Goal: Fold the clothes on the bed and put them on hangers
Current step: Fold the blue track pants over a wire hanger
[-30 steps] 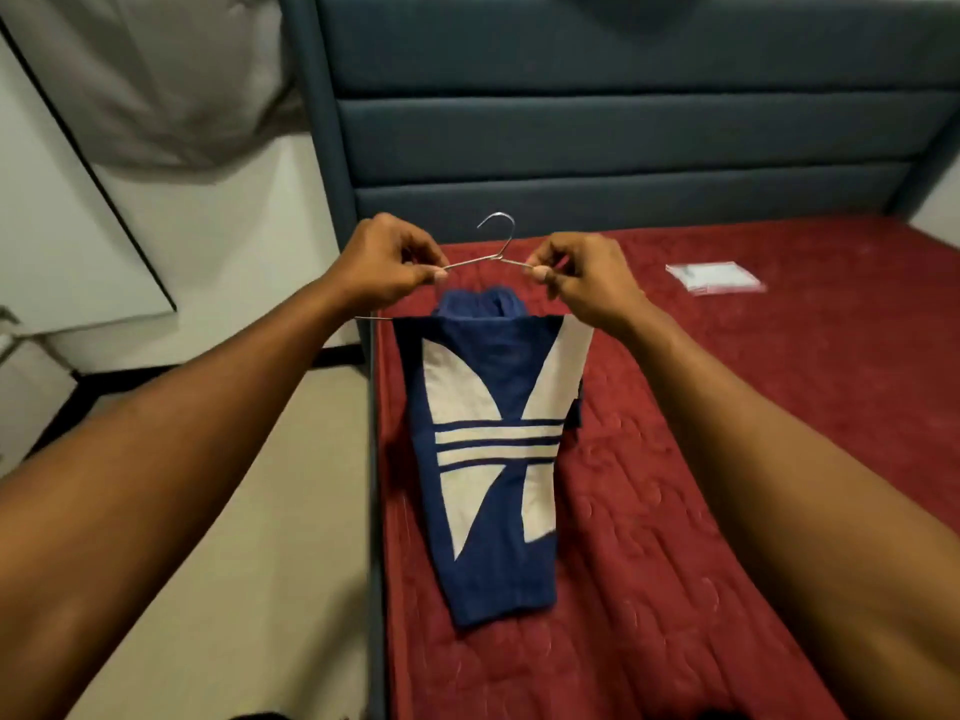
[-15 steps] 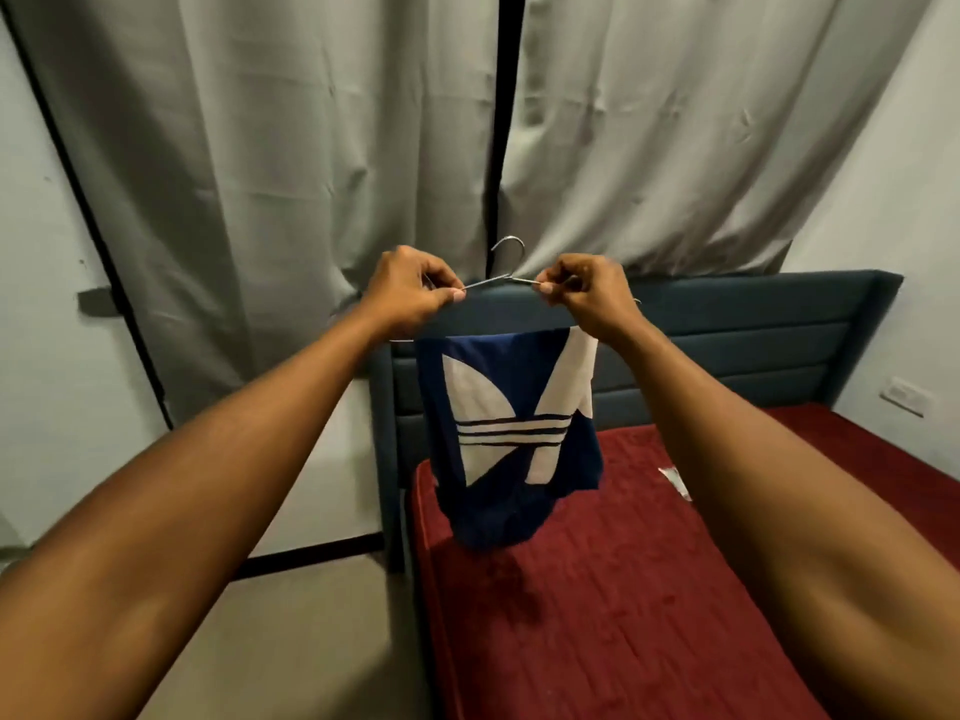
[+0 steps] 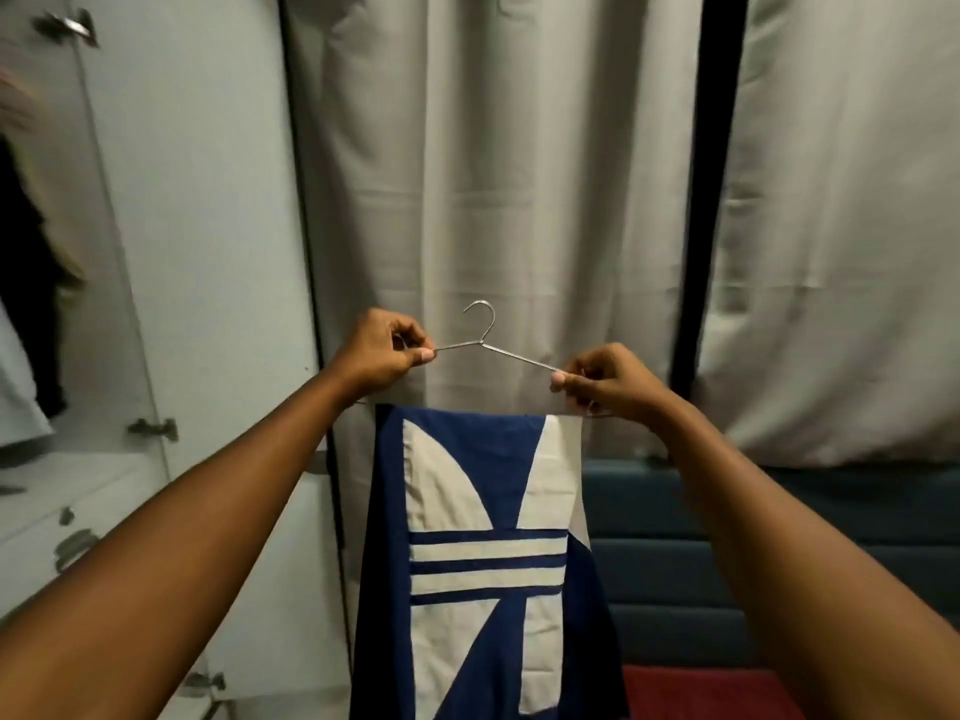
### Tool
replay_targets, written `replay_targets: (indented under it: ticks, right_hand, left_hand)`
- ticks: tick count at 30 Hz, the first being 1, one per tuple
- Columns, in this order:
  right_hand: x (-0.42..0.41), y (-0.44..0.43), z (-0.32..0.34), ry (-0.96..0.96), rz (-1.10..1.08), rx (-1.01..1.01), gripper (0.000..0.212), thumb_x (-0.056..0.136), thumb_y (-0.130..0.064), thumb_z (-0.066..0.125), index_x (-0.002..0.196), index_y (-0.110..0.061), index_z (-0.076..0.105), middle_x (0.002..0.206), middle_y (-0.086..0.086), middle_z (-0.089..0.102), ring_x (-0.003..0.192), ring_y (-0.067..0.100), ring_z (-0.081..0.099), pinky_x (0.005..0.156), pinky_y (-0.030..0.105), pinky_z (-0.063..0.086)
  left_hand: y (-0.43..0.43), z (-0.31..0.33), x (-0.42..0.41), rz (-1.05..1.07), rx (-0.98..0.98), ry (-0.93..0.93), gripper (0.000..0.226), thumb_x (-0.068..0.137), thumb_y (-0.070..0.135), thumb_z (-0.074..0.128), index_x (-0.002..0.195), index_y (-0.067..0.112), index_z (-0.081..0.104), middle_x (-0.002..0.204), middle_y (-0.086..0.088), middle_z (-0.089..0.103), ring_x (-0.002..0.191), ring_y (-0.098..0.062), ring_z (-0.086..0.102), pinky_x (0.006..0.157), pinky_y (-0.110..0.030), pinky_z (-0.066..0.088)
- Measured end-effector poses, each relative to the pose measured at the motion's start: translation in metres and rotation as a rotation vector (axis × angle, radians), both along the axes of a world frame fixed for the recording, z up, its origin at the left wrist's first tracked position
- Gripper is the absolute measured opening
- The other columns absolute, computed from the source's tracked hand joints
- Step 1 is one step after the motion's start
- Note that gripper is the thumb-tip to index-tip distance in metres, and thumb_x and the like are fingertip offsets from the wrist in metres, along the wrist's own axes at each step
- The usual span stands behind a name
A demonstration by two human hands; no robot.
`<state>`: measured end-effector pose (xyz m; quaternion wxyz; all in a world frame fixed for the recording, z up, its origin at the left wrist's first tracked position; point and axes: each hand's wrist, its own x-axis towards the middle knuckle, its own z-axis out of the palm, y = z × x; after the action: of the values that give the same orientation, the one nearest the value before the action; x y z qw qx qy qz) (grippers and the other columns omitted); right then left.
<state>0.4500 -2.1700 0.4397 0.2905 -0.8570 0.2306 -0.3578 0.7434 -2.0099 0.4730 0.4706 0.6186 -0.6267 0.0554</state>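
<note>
Head view, one item: blue folded garment with a large white leaf-and-stripe print, draped over the lower bar of a thin wire hanger and hanging free in the air, clear of the bed. Hanger hook upright; the frame sits slightly lower on the person's right side. Left hand pinches the left shoulder wire, right hand pinches the right shoulder wire; the hands are apart, one on each side of the hook. Behind: pale curtain; below right, dark padded headboard; at left, a white wardrobe door with metal hinges, and dark shapes past it, too blurred to identify. Handling note, as judgement: the fold is loaded and the hanging-up remains. Level the bar so the cloth cannot slide toward the low end, then shift one hand to the hook neck before reaching for a rail; no rail is visible.
</note>
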Motion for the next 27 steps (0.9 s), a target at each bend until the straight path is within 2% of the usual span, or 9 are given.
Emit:
replay_targets:
  ticks: [2,5,7,9,12,16,18,22,27]
  right_hand:
    - [0.047,-0.019,0.011,-0.035,0.152,0.079,0.025,0.093,-0.031,0.073,0.096,-0.008,0.079,0.075,0.013,0.074,0.061,0.015,0.065,0.054,0.022,0.050]
    - [0.129,-0.045,0.024,-0.142,0.357,0.102,0.020,0.096,-0.020,0.071,0.103,-0.003,0.079,0.077,0.016,0.073,0.064,0.015,0.066,0.058,0.020,0.053]
    - [0.199,-0.060,0.038,-0.258,0.494,0.129,0.020,0.097,-0.017,0.068,0.105,-0.001,0.078,0.078,0.015,0.073,0.065,0.016,0.065,0.062,0.022,0.054]
    - [0.266,-0.074,0.058,-0.347,0.581,0.158,0.019,0.097,-0.016,0.066,0.103,-0.003,0.078,0.081,0.014,0.075,0.069,0.016,0.069,0.064,0.023,0.055]
    - [0.349,-0.082,0.087,-0.439,0.678,0.198,0.017,0.099,-0.014,0.063,0.101,-0.004,0.077,0.082,0.015,0.076,0.067,0.018,0.073,0.058,0.021,0.054]
    - [0.434,-0.086,0.143,-0.544,0.737,0.203,0.017,0.099,-0.011,0.064,0.096,0.003,0.075,0.076,0.019,0.072,0.063,0.027,0.073,0.059,0.034,0.062]
    - [0.475,-0.079,0.172,-0.564,0.750,0.152,0.019,0.100,-0.012,0.065,0.093,0.002,0.075,0.074,0.018,0.071,0.062,0.028,0.073,0.057,0.035,0.059]
    - [0.550,-0.066,0.228,-0.592,0.751,0.060,0.020,0.101,-0.016,0.065,0.093,-0.001,0.075,0.075,0.015,0.073,0.066,0.029,0.075,0.056,0.036,0.060]
    - [0.638,-0.055,0.274,-0.645,0.699,0.027,0.018,0.100,-0.012,0.066,0.090,0.001,0.074,0.076,0.019,0.073,0.063,0.028,0.075,0.059,0.036,0.063]
  left_hand:
    - [0.009,0.015,0.047,0.045,-0.005,-0.003,0.006,0.083,0.004,0.080,0.085,0.009,0.078,0.082,-0.004,0.077,0.080,-0.021,0.073,0.079,-0.036,0.060]
    - [0.018,0.036,0.111,0.098,-0.029,-0.003,0.008,0.084,-0.001,0.078,0.082,0.007,0.076,0.078,-0.009,0.074,0.064,-0.010,0.065,0.063,-0.027,0.054]
    - [0.025,0.058,0.157,0.173,-0.052,0.011,0.003,0.085,0.000,0.077,0.085,0.002,0.075,0.074,-0.014,0.071,0.059,-0.011,0.060,0.056,-0.025,0.050]
    - [0.029,0.083,0.202,0.265,-0.063,0.039,0.004,0.085,0.001,0.078,0.087,-0.001,0.075,0.072,-0.011,0.071,0.060,-0.016,0.061,0.058,-0.027,0.052]
    - [0.037,0.114,0.257,0.401,-0.065,0.078,0.006,0.084,0.001,0.079,0.088,-0.002,0.075,0.074,-0.011,0.071,0.065,-0.018,0.064,0.067,-0.033,0.055]
    - [0.038,0.153,0.313,0.574,-0.154,0.033,0.011,0.082,0.002,0.081,0.079,0.012,0.077,0.076,-0.005,0.076,0.073,-0.019,0.070,0.081,-0.042,0.058]
    - [0.042,0.170,0.342,0.701,-0.207,-0.019,0.007,0.081,0.008,0.083,0.082,0.013,0.079,0.080,-0.004,0.078,0.081,-0.020,0.074,0.087,-0.043,0.060]
    - [0.055,0.199,0.396,0.961,-0.304,-0.099,0.013,0.088,0.021,0.078,0.100,0.017,0.081,0.095,0.002,0.078,0.093,-0.014,0.072,0.092,-0.036,0.057]
    - [0.076,0.208,0.471,1.099,-0.221,-0.091,0.038,0.090,0.027,0.076,0.125,0.014,0.071,0.116,-0.006,0.073,0.108,-0.021,0.068,0.093,-0.029,0.051]
